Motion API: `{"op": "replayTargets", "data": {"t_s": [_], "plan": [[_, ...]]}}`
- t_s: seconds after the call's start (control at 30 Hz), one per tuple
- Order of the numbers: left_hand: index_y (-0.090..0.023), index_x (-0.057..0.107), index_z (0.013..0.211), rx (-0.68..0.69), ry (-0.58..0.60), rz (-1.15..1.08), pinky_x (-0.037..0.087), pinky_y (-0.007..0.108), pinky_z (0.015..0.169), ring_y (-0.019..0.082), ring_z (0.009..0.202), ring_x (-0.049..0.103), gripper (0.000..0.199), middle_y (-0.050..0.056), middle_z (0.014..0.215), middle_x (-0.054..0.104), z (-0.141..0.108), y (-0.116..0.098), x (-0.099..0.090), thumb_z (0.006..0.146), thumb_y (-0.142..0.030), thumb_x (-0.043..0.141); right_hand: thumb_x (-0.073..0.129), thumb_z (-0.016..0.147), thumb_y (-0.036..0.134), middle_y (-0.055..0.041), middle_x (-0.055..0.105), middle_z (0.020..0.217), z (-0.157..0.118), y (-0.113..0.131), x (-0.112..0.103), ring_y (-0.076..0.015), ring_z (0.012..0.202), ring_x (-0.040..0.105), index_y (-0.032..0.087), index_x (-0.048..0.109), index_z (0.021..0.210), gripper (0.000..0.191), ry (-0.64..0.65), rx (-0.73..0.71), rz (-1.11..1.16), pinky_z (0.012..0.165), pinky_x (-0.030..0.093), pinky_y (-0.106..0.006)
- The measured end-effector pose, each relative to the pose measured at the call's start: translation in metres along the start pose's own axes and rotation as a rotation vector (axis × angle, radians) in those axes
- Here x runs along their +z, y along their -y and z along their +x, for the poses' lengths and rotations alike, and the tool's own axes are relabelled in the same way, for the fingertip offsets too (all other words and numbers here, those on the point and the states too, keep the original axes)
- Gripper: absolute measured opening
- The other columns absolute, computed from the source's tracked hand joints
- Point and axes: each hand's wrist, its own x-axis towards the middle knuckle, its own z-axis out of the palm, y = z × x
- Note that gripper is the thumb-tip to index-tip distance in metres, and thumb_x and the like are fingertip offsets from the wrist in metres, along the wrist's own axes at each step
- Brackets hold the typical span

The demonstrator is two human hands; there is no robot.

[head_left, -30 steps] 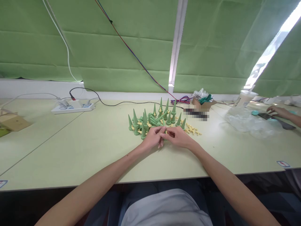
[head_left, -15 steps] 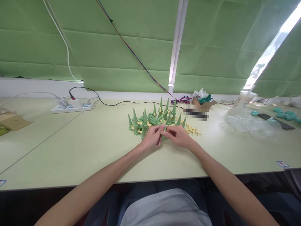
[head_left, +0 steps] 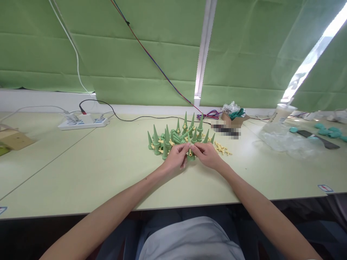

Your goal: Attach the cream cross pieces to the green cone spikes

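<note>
Fingertips of my left hand and my right hand meet around a green cone-shaped piece at the front of a cluster. A small yellow piece shows between them against this cone, its round end facing me. Both hands are closed in a pinch. Behind and beside them stand several upright green cones, some with yellow pieces on them. Green pieces lie among the cones. Loose yellow pieces lie just right of my right hand.
A white power strip with cables is at the back left, and a cardboard box at the far left. Behind the cluster lie coiled wires and an open carton. Plastic wrap, a cup and teal pieces are on the right.
My right hand has shifted and its fingers have risen to the top of the front cone. The yellow piece's round end now shows. My left hand has barely moved.
</note>
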Motion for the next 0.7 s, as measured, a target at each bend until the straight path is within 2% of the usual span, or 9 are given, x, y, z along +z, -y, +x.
{"op": "replayTargets", "data": {"t_s": [0.17, 0.5, 0.57, 0.7], "plan": [[-0.016, 0.066, 0.093, 0.008, 0.01, 0.015, 0.028, 0.021, 0.036, 0.009, 0.031, 0.038, 0.05, -0.006, 0.037, 0.042, 0.0001, 0.0008, -0.0007, 0.09, -0.061, 0.044, 0.039, 0.098, 0.04, 0.0054, 0.029, 0.053, 0.0001, -0.0002, 0.0004, -0.0087, 0.05, 0.027, 0.019, 0.031, 0.061, 0.043, -0.012, -0.002, 0.016, 0.053, 0.026, -0.024], [-0.017, 0.06, 0.087, 0.045, 0.022, 0.066, 0.027, 0.022, 0.037, 0.009, 0.032, 0.037, 0.045, -0.007, 0.04, 0.039, -0.0004, 0.0004, -0.0004, 0.092, -0.058, 0.042, 0.04, 0.098, 0.038, 0.0051, 0.033, 0.053, 0.0002, -0.0017, 0.001, -0.0088, 0.051, 0.03, 0.019, 0.034, 0.061, 0.042, -0.004, 0.0, 0.004, 0.053, 0.026, -0.024], [-0.017, 0.059, 0.086, 0.087, 0.003, 0.105, 0.029, 0.022, 0.038, 0.007, 0.034, 0.038, 0.042, -0.005, 0.048, 0.046, -0.001, 0.0002, 0.0006, 0.092, -0.055, 0.043, 0.039, 0.098, 0.039, 0.0052, 0.032, 0.053, 0.0001, -0.0015, 0.001, -0.009, 0.05, 0.029, 0.019, 0.033, 0.061, 0.043, -0.008, -0.001, 0.0, 0.053, 0.026, -0.024], [-0.017, 0.06, 0.09, 0.189, -0.038, 0.276, 0.036, 0.023, 0.047, 0.007, 0.048, 0.045, 0.03, 0.003, 0.081, 0.064, -0.0018, 0.0019, 0.0034, 0.093, -0.043, 0.046, 0.039, 0.098, 0.043, 0.0054, 0.025, 0.052, -0.0001, -0.0012, 0.0015, -0.0096, 0.05, 0.025, 0.02, 0.027, 0.06, 0.046, -0.022, -0.002, -0.024, 0.051, 0.023, -0.025]]}}
